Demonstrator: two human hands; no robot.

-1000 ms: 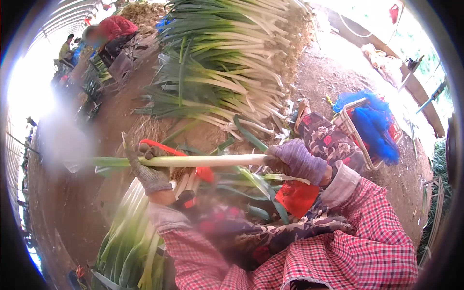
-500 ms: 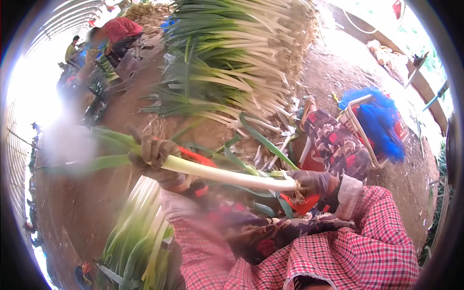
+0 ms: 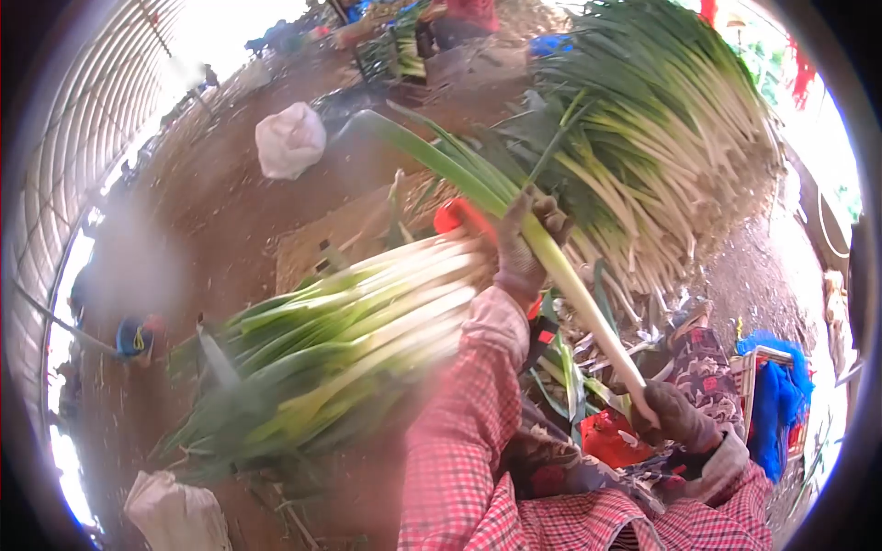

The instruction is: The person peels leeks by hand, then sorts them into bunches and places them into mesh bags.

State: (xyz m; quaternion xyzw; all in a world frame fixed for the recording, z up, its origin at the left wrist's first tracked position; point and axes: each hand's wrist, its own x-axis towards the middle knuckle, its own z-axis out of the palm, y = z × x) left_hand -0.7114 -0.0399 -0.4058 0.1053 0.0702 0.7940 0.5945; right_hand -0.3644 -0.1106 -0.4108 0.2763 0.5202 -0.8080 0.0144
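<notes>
Over dirt floor (image 3: 211,197), left hand (image 3: 518,262) is clamping a leek (image 3: 593,312); four-o'clock right hand (image 3: 682,418) is touching its end, closure unclear, ideally steadying.

The leek base (image 3: 636,393) is partly hidden by the right hand (image 3: 677,418) at four o'clock; a person (image 3: 472,15) is cropped at twelve.

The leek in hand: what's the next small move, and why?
Perhaps swing the leek onto the pile at left: the left hand grips it beside that pile, the right hand is at its white end, and the pile's white ends also face right.
</notes>
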